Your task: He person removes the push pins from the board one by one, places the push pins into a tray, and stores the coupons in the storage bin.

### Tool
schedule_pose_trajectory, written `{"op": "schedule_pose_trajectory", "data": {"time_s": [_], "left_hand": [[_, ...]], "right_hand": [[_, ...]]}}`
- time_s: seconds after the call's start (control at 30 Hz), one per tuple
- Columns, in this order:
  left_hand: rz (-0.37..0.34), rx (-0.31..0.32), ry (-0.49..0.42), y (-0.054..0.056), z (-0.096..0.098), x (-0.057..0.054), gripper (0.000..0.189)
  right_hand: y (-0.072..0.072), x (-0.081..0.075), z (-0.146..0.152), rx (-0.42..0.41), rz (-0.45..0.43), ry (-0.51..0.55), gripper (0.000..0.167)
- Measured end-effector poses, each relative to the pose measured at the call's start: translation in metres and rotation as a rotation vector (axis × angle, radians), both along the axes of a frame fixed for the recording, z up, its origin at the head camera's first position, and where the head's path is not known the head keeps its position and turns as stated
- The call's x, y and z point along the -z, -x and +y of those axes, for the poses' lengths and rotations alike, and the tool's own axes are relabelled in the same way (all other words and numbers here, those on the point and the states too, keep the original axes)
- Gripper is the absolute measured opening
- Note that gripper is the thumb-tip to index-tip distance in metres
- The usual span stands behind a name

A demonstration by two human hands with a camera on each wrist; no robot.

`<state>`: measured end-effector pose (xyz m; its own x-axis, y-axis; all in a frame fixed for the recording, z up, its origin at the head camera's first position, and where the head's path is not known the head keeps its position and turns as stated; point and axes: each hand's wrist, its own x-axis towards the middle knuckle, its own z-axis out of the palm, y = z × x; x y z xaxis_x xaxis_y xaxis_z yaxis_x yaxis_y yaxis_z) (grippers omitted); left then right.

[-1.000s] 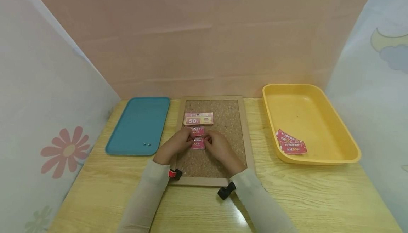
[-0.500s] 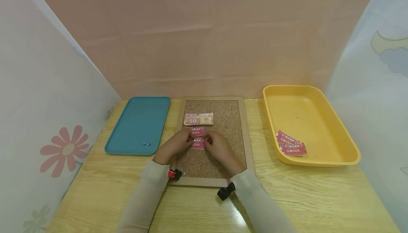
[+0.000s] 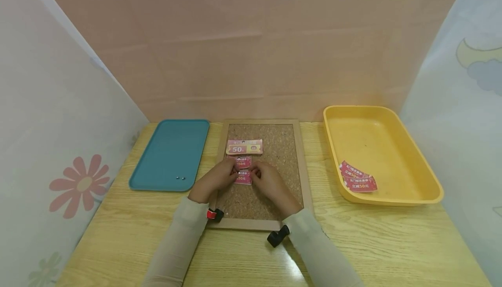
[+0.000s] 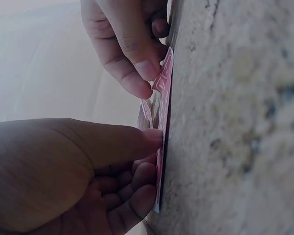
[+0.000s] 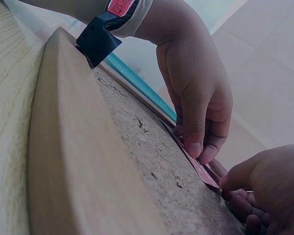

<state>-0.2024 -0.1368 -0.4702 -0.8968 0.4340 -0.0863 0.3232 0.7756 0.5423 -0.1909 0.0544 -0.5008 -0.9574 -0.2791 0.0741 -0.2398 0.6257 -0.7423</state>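
Observation:
A framed corkboard [image 3: 270,208] lies on the table. My left hand [image 3: 219,175] has its thumb and fingertips at a small shiny thumbtack [image 3: 239,172] on the top edge of the lowest pink coupon [image 3: 244,179]. My right hand [image 3: 270,183] pinches that coupon's upper right corner, which curls up off the cork in the left wrist view. Above it are a second pink coupon [image 3: 244,162], partly behind the left fingers, and a wider pink-and-yellow coupon [image 3: 244,149], each with a tack near its top. The thumb [image 4: 149,139] bears on the coupon's face.
On the left lies a teal tray [image 3: 170,156] with two silver tacks [image 3: 180,177] near its front edge. A yellow bin [image 3: 384,147] on the right holds several overlapping pink coupons [image 3: 358,182] in its near left corner. Fabric walls [image 3: 251,60] enclose the table's back and sides.
Both hands stay at the lowest coupon with hardly any movement. The head view has shifted very slightly; the coupons, tray and bin have not moved.

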Motion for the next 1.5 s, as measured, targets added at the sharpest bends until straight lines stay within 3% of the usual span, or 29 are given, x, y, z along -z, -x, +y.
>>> {"op": "schedule_pose_trajectory", "data": {"time_s": [0.7,1.5], "left_hand": [[0.039,0.039,0.031,-0.0008,-0.0004,0.002,0.008],[0.034,0.049,0.06,-0.0013,-0.0004,0.0036,0.01]], "right_hand": [[-0.0004,-0.0008,-0.0006,0.004,-0.012,0.007,0.01],[-0.0004,-0.0009,-0.001,0.011,-0.018,-0.013,0.009]]}}
